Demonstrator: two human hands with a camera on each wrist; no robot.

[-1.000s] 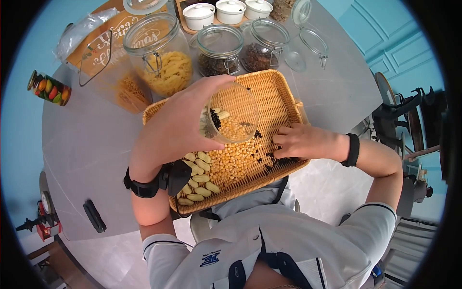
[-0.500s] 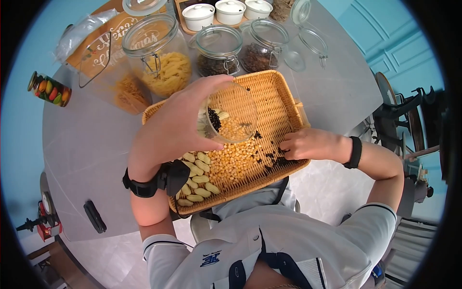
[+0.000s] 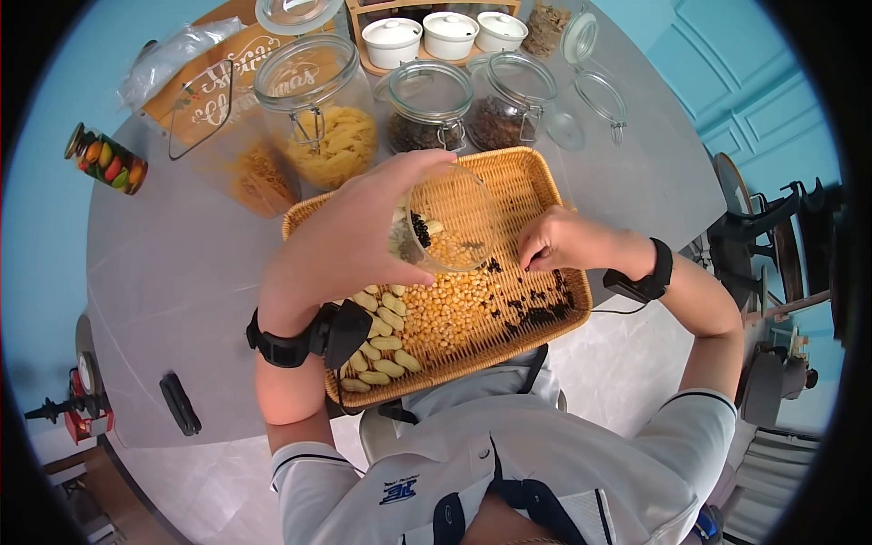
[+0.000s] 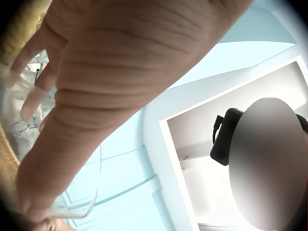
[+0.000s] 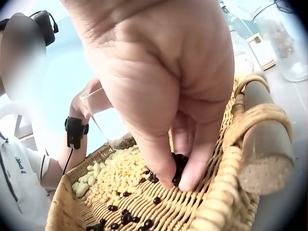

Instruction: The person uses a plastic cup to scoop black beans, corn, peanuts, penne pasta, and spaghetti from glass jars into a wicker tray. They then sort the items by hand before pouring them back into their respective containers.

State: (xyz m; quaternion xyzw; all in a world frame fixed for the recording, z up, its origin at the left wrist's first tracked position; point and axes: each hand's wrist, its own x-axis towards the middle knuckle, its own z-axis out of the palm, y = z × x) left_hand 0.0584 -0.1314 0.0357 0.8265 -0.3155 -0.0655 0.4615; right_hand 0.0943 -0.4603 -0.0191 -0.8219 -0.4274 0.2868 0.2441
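Note:
My left hand grips a clear cup, tilted above the wicker basket; thumb and fingers are spread round its side. Black beans show inside the cup, with yellow kernels and peanuts visible in or through it. Over the basket's right side, my right hand pinches several black beans between thumb and fingertips, as the right wrist view shows. Below lie scattered black beans near the right corner, corn kernels in the middle and unshelled peanuts to the left.
Behind the basket stand a jar of pasta and two jars with dark contents, one a clip-top jar. Farther back are white lidded pots. A jar of colourful pieces and a black case lie left on the grey table.
My right hand has lifted from the black beans at the basket's right corner and moved up and slightly inward, toward the cup. My left hand keeps the cup in much the same place.

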